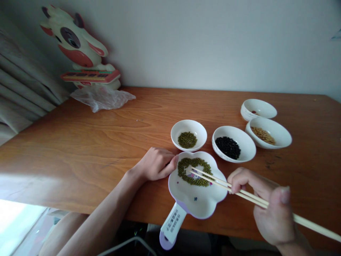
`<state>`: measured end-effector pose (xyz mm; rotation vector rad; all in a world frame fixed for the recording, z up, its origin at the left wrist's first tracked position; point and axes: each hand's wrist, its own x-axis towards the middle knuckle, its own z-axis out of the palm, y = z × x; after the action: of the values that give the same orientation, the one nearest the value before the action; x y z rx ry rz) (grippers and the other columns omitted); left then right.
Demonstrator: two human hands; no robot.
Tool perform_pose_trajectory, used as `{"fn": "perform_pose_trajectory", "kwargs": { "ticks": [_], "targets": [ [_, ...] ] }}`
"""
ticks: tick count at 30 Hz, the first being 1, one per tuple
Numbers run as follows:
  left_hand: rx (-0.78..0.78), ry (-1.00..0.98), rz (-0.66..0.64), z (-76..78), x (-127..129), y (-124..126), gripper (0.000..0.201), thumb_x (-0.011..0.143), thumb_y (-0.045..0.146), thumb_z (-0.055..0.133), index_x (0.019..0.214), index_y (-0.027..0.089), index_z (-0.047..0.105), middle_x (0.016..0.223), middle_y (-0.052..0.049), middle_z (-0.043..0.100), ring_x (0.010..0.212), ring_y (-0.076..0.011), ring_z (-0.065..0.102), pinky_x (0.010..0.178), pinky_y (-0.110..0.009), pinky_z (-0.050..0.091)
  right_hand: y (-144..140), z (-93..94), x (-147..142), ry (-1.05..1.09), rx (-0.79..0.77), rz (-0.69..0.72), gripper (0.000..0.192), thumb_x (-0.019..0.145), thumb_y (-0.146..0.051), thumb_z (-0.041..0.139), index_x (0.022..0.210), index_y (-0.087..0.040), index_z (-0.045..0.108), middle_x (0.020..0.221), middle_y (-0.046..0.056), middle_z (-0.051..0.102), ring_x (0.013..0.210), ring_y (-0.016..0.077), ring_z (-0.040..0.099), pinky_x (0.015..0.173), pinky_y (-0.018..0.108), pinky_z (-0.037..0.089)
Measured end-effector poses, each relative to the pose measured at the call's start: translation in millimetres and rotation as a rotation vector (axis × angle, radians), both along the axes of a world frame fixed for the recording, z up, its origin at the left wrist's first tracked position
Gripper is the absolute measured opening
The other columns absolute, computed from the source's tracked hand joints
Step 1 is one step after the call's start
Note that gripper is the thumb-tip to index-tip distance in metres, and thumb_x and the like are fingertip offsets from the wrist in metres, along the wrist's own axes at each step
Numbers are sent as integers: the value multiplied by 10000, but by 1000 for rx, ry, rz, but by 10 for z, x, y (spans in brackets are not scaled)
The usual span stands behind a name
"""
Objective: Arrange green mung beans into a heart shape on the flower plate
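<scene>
Head view: looking down at a brown worktop (87,142) by a pale wall.
Right hand (269,209): its grip is pinched shut on a pair of chopsticks (239,192).
Chopsticks: long and pale, held near their middle. The tips point left and sit over the green beans (193,171), well ahead of the fingers. I cannot tell if a bean is between the tips.
Flower dish (197,202): white, shaped like a flower, with a purple edge and a handle (172,224) that sticks out over the front edge of the worktop.
Green beans: they lie in a ring in the far half of the flower dish.
Left hand (156,164): curled on the worktop, fingers together, with a fingertip touching the dish's left rim. It holds nothing.
Green bean bowl (189,134): just behind the dish.
Black bean bowl (233,143): to the right of that bowl.
Yellow bean bowl (268,132): farther right.
Last bowl (258,108): behind it, nearly bare.
Far left corner: a cow toy (80,46) and a clear plastic bag (102,96).
</scene>
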<state>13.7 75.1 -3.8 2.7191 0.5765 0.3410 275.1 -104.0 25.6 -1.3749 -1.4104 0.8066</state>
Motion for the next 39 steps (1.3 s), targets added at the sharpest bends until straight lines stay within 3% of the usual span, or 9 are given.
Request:
{"fn": "perform_pose_trajectory", "kwargs": {
  "ticks": [9, 19, 39],
  "targets": [
    [-5, 9, -1, -19, -3, 9, 433, 1057, 321, 328, 684, 170, 489, 673, -23, 592, 595, -118, 514, 605, -256, 368, -15, -45, 98, -4, -17, -1, 758, 939, -747, 85, 732, -246, 614, 727, 64, 617, 703, 243, 580, 657, 377, 428],
    [-15, 18, 12, -4, -4, -1, 425, 1058, 329, 330, 685, 173, 461, 676, -13, 579, 597, -114, 507, 603, -257, 356, -42, 34, 65, 2, -8, -37, 777, 915, -789, 94, 721, -245, 613, 723, 58, 610, 694, 240, 574, 662, 370, 425],
    [-12, 19, 3, -14, -3, 6, 423, 1065, 337, 313, 694, 173, 435, 681, -8, 570, 601, -111, 490, 606, -257, 340, -56, -75, 139, -36, -35, 18, 796, 917, -777, 18, 751, -252, 592, 751, 39, 608, 719, 228, 573, 698, 363, 433]
  ]
}}
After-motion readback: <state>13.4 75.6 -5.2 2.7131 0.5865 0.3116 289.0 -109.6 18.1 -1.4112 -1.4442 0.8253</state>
